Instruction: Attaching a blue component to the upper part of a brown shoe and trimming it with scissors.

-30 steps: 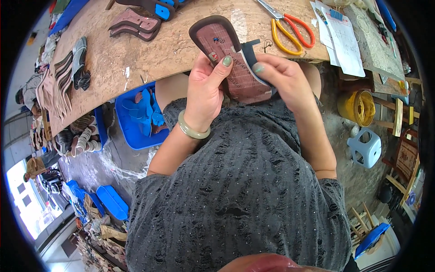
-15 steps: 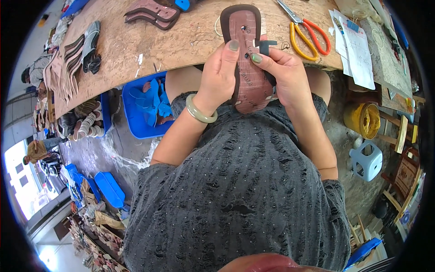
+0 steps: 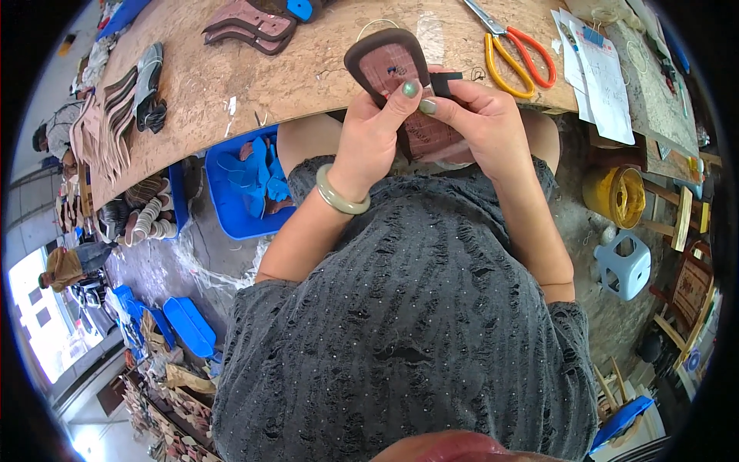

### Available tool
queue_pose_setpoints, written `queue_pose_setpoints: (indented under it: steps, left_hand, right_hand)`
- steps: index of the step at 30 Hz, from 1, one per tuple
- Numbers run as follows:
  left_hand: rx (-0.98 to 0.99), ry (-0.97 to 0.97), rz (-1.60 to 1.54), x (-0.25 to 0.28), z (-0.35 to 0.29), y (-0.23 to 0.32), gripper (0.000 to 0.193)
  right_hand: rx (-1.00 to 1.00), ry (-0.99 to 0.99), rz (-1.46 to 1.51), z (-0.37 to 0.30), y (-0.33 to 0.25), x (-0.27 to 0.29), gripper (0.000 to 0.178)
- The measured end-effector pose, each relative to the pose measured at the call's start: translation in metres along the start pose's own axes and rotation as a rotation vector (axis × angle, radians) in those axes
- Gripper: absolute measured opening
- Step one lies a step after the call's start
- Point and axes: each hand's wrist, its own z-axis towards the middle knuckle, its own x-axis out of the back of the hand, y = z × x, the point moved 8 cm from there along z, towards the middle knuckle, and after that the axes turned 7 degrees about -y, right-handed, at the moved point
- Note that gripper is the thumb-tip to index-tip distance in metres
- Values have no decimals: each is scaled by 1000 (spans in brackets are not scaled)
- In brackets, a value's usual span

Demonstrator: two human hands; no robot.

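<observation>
A brownish-pink shoe sole [image 3: 382, 65] with a dark rim is held up at the table's front edge, over my lap. My left hand [image 3: 373, 131] is closed on its left side, the thumb pressing its face near a small hole. Closed on the opposite edge is my right hand [image 3: 489, 123], its thumb tip almost meeting the left one. A short dark strap [image 3: 445, 76] sticks out sideways from the sole, above the right fingers. Fingers behind the sole are hidden.
Scissors [image 3: 509, 58] with orange and yellow handles lie right of the sole, beside papers [image 3: 600, 85]. More soles [image 3: 250, 27] and stacked strap pieces [image 3: 115, 115] rest on the wooden table [image 3: 308, 77]. A blue bin [image 3: 250, 227] of scraps stands below, left; a stool [image 3: 622, 266] stands right.
The sole has tilted, its top swinging left and lower. My left thumb has moved onto its face, closer to the right thumb. Both hands keep hold.
</observation>
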Motion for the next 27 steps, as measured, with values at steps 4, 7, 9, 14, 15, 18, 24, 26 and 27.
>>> queue_pose_setpoints:
  steps: [4,7,9,14,15,18,24,26,27]
  left_hand:
    - [-134,5,12,-5,0,3,37]
    - [-223,-8,49,-11,-1,7,38]
    - [-262,8,59,-16,-3,9,37]
    - [-198,125,-188,-13,-5,1,40]
    - [-195,126,-191,-11,-5,0,40]
    - [-168,86,-232,-11,-10,1,44]
    - [-156,107,-367,0,-9,-2,43]
    - [-96,217,-290,9,-11,-1,36]
    - [-107,222,-281,13,-9,4,36]
  right_hand:
    - [48,103,-113,-6,-13,-5,21]
    - [157,205,-172,-8,-14,-2,19]
    - [492,326,-552,-18,-41,-12,18]
    - [770,392,-921,-27,-50,-33,24]
    - [780,374,-1011,-28,-49,-38,28]
    - [777,261,-1222,-34,-47,-60,39]
    - [710,132,-1326,-28,-39,-73,41]
    - [718,81,-1299,-25,-40,-71,41]
    - [714,35,-1281,-23,-42,-71,42]
